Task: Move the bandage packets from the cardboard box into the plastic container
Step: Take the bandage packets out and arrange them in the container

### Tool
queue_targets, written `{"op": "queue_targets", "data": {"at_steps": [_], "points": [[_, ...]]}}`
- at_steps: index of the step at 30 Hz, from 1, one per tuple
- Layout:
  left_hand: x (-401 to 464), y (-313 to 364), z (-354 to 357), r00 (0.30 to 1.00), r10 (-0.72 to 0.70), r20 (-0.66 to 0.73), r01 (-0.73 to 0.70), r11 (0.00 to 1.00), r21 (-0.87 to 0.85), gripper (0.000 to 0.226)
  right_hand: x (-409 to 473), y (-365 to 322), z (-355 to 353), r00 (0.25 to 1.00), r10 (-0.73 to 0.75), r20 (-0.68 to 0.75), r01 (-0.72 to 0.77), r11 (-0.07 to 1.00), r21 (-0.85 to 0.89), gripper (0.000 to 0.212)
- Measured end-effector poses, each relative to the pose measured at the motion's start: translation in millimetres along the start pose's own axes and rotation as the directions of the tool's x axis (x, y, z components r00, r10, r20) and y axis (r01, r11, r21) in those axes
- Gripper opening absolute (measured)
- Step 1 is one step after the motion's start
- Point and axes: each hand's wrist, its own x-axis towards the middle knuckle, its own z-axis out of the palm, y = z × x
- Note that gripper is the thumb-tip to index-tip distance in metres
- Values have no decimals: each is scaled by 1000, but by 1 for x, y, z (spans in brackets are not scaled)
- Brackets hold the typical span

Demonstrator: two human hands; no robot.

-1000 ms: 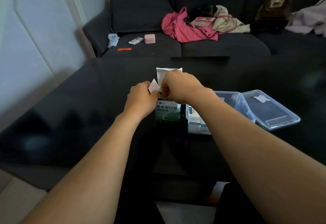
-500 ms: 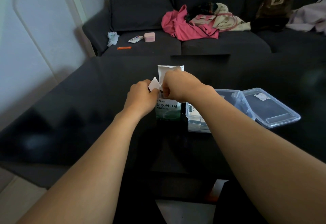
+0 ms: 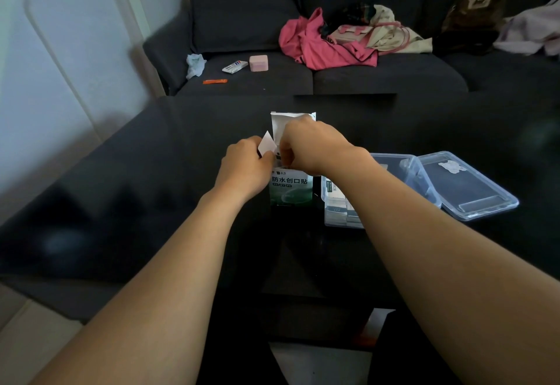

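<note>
hands meet over the upright cardboard box (image 3: 291,192) standing on the dark tabletop (image 3: 127,202). left hand (image 3: 245,169) curls its grip round the box's near left side, a white side flap (image 3: 267,145) sticking up by its fingers. right hand (image 3: 312,145) curls down into the open top, its grip pinching something inside; whether that is a bandage packet cannot be told. the box's top flap (image 3: 283,122) stands upright behind. just right of the box sits the clear plastic container (image 3: 397,163) with bandage packets (image 3: 336,209) already stacked inside, its lid (image 3: 472,187) lying beside it.
</note>
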Motion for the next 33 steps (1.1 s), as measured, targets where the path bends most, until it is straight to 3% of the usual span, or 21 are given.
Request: {"op": "queue_targets", "data": {"at_steps": [5,11,16,19,23,28,33], "points": [[0,-1,1,1000,1,2,-1,1000,6,11,-3,-1,-4,1000,-8,10,8,1000,18,9],[-2,-2,2,1000,16,-11,-16,1000,-7,49,-3,-4,-11,997,11,-78,-7,998,56,15],[-5,4,1,999,-37,4,37,992,-120,78,-2,-4,-16,990,9,-138,2,997,74,13],[-5,5,2,1000,-20,-8,18,983,-182,76,-2,-2,-25,985,-15,-174,30,996,84,8],[-6,6,2,988,95,-122,-126,953,-276,70,-4,4,-41,969,-40,-244,73,989,130,20],[-3,11,-4,916,314,-248,-365,909,-199,34,-15,13,-69,955,-66,-288,148,950,273,6],[-11,30,-8,918,339,-207,-389,872,-298,17,-22,27,-76,957,-54,-287,181,880,439,6]]}}
